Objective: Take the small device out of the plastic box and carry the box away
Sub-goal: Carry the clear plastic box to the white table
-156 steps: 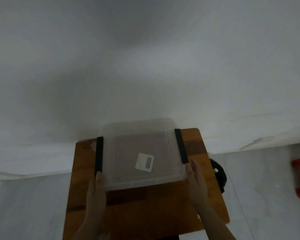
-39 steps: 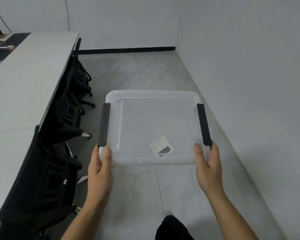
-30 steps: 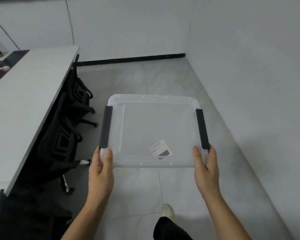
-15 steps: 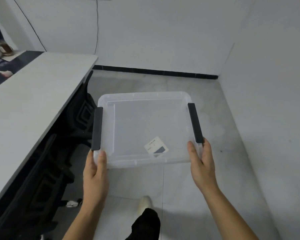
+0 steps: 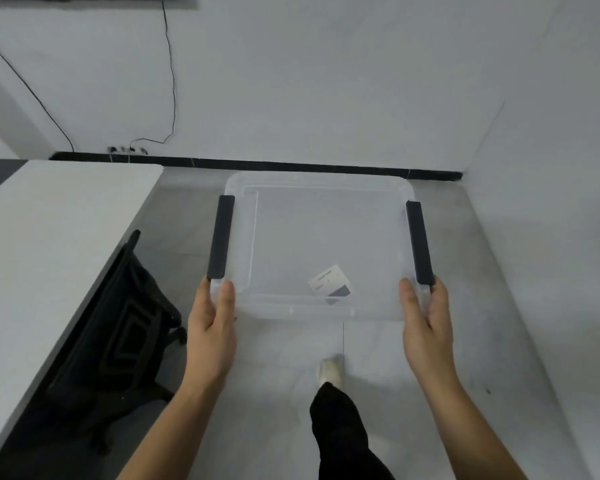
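I hold a clear plastic box (image 5: 317, 216) level in front of me, above the grey floor. It has a black handle strip along each side and a small white and blue label (image 5: 331, 285) near its front right. My left hand (image 5: 213, 327) grips the near left corner and my right hand (image 5: 426, 323) grips the near right corner. No small device is visible in the box or anywhere in view.
A white table (image 5: 45, 251) runs along the left with a black office chair (image 5: 118, 327) tucked under it. White walls close the front and right, with a black skirting strip (image 5: 257, 164) and a hanging cable. My leg and shoe (image 5: 331, 372) show below the box.
I have walked forward with the box from the wooden stand. The far wall is nearer, the table end has come closer on the left. My grip on both near corners is unchanged.
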